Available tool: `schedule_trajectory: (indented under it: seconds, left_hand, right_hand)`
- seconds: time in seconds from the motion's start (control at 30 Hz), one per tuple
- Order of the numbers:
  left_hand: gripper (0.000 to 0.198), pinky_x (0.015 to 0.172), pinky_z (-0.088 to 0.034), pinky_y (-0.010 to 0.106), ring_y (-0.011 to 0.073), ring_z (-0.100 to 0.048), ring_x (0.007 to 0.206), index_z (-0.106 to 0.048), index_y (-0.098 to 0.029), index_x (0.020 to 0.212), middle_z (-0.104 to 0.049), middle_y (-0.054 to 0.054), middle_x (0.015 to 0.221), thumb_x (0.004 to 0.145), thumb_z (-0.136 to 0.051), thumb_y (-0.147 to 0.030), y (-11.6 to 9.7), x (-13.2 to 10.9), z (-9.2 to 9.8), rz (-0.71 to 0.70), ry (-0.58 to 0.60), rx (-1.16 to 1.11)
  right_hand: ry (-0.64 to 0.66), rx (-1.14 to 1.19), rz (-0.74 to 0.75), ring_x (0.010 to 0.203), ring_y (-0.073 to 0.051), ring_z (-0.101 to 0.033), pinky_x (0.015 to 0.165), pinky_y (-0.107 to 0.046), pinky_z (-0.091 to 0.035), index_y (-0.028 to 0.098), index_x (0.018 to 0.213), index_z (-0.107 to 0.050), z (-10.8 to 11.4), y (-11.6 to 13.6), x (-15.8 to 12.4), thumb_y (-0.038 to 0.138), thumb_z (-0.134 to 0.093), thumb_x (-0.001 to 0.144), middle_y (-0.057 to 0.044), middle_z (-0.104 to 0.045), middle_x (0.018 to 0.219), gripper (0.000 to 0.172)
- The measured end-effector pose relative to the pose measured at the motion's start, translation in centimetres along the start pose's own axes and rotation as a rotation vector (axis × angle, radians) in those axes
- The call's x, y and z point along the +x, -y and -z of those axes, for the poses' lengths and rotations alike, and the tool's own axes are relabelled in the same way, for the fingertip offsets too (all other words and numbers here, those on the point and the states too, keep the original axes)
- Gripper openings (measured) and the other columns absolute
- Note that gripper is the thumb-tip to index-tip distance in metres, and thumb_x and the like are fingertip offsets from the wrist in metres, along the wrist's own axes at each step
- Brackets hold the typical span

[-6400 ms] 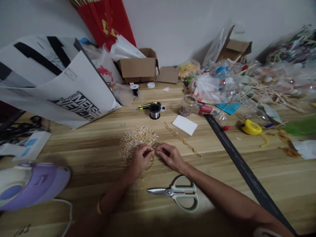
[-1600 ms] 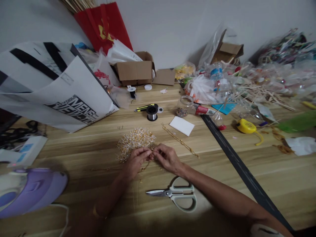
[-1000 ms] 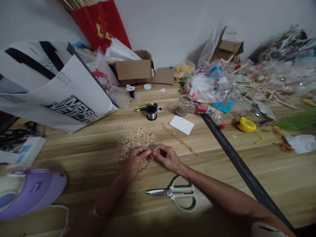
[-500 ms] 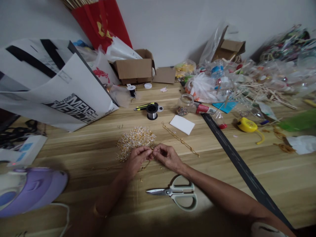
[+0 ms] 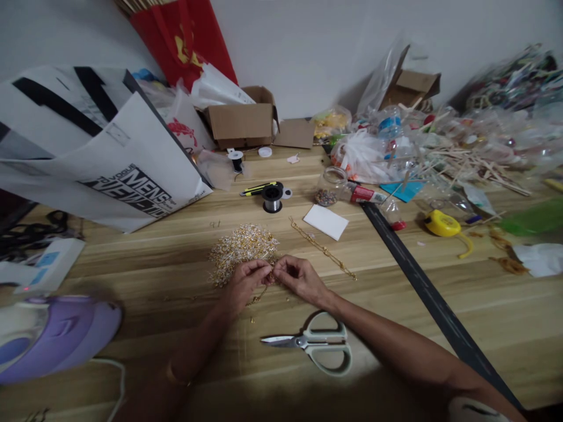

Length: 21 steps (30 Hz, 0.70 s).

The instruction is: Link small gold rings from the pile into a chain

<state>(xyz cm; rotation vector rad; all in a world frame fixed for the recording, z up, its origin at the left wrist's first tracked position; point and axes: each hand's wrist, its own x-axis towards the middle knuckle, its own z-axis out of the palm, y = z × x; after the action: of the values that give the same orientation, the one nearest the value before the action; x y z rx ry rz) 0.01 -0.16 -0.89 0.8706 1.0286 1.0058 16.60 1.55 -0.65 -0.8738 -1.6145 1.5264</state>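
My left hand [image 5: 246, 282] and my right hand [image 5: 302, 282] meet fingertip to fingertip, both closed in a pinch. A thin gold chain [image 5: 258, 297] trails onto the table from under the left fingers; its upper end is hidden between the hands. What exactly the right fingertips pinch is too small to make out. Just behind the hands lies a heap of gold and silver beaded strands [image 5: 241, 249]. Another gold chain [image 5: 323, 249] is stretched out beyond my right hand. Scissors [image 5: 308, 341] with pale handles rest in front of my right wrist, blades pointing left.
Behind the heap stand a wire spool [image 5: 272, 198] and a yellow-black cutter [image 5: 259, 189]. A white card [image 5: 326, 222], a jar of beads [image 5: 328, 190] and a yellow tape measure [image 5: 441, 223] lie rightward. At left are a purple iron [image 5: 74, 331] and a large paper bag [image 5: 132, 158].
Almost nothing differs. The view has shifted very slightly, and both hands keep their pinch in the same spot.
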Motion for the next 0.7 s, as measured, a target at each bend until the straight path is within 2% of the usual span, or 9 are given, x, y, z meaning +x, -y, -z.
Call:
schedule_trajectory:
  seconds: [0.7]
  left_hand:
    - [0.019, 0.061, -0.045, 0.022, 0.0112, -0.056, 0.062, -0.065, -0.013, 0.073, -0.062, 0.001, 0.065, 0.071, -0.068, -0.032, 0.63, 0.19, 0.35, -0.043, 0.006, 0.067]
  right_hand:
    - [-0.01, -0.005, -0.013, 0.056, -0.009, -0.042, 0.054, -0.021, -0.033, 0.014, 0.073, -0.054, 0.06, -0.23, 0.03, 0.034, -0.056, 0.082, 0.001, -0.05, 0.062, 0.023]
